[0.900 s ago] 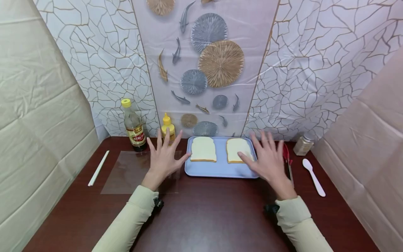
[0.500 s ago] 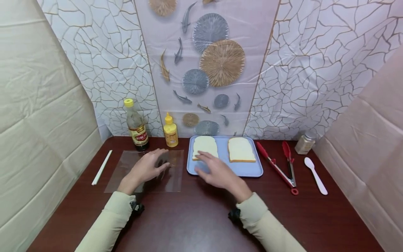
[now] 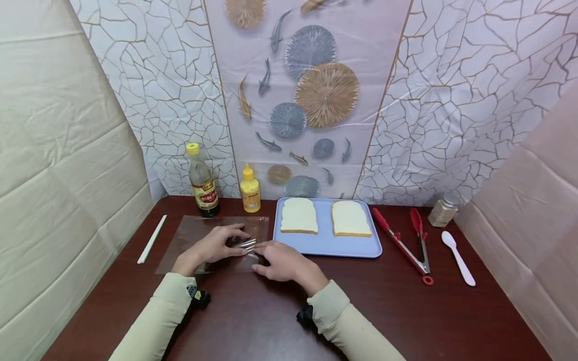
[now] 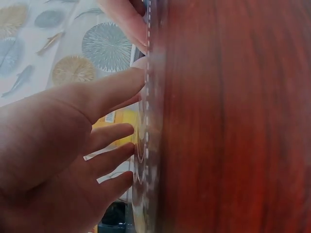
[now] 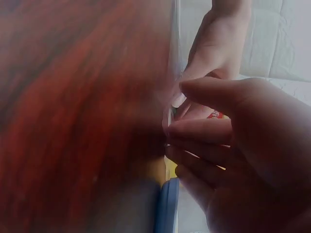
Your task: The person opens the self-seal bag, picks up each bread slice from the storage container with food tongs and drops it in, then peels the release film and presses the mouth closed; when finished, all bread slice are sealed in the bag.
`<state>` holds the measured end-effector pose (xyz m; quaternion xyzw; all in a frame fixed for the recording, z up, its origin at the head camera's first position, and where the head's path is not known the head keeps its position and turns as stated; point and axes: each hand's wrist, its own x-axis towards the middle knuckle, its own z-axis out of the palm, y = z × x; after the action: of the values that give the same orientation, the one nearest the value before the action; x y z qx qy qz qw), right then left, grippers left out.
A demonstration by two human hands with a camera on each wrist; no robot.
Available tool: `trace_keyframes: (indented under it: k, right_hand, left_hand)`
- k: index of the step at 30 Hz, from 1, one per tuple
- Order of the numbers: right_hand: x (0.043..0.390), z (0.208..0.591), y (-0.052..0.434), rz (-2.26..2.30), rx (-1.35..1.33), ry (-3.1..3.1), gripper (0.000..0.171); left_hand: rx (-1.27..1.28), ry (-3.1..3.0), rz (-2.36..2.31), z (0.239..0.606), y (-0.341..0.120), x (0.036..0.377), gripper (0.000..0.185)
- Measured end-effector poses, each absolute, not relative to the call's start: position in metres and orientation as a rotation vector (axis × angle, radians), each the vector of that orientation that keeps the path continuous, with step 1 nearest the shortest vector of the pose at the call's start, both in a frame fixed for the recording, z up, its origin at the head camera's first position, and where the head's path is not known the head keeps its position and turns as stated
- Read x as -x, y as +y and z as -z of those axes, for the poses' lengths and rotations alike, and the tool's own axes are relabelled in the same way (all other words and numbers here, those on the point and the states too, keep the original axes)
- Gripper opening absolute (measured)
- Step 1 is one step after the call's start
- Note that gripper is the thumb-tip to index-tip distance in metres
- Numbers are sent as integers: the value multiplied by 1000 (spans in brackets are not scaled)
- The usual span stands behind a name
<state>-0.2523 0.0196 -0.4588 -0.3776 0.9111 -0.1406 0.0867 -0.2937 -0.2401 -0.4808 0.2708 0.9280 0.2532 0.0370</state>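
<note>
Desk [image 3: 280, 321] of dark red-brown wood fills the lower part of the head view, walled by patterned and plain sheets. On its far middle lies a blue tray [image 3: 325, 245] carrying two slices of bread [image 3: 298, 215] side by side. Left of the tray a clear plastic sheet [image 3: 194, 235] lies flat on the desk, its right edge near the tray. Both hands meet at the sheet's near right part. Left hand [image 3: 217, 245] rests on the sheet with fingers curled toward the right, thumb and fingertips pinching a crinkled, raised bit of the film. Right hand [image 3: 277, 260], just beside it and touching the same spot, has its fingers bent and nips the film edge; the right wrist view shows thumb and forefinger closed together on it. Red tongs [image 3: 406, 243] lie right of the tray, with a white spoon [image 3: 458, 258] beyond them and a small jar [image 3: 442, 210] behind. At the back stand a dark bottle [image 3: 203, 183] and a yellow squeeze bottle [image 3: 250, 190]. A white stick [image 3: 152, 239] lies at the far left.
</note>
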Motion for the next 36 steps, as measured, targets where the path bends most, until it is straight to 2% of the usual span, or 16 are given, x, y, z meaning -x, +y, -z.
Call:
trace_keyframes:
  k: [7, 10, 15, 24, 32, 36]
  right_hand:
    - [252, 461, 22, 484, 1092, 2699, 51]
    - [253, 462, 23, 591, 1077, 2664, 55]
    - [256, 462, 23, 676, 1113, 2653, 62]
    - [258, 463, 25, 695, 1161, 2665, 56]
    - [259, 467, 28, 733, 1180, 2643, 55]
    - [259, 466, 34, 922, 1096, 2617, 55]
  left_hand:
    - [-875, 2896, -881, 479, -242, 293, 16]
    - [-879, 2936, -926, 477, -243, 294, 9]
    - [-863, 2985, -1070, 467, -244, 295, 7]
    - [-785, 2958, -1398, 452, -250, 292, 11]
    - [-807, 2977, -1366, 456, -250, 291, 15]
    - [-783, 2991, -1337, 459, -249, 291, 13]
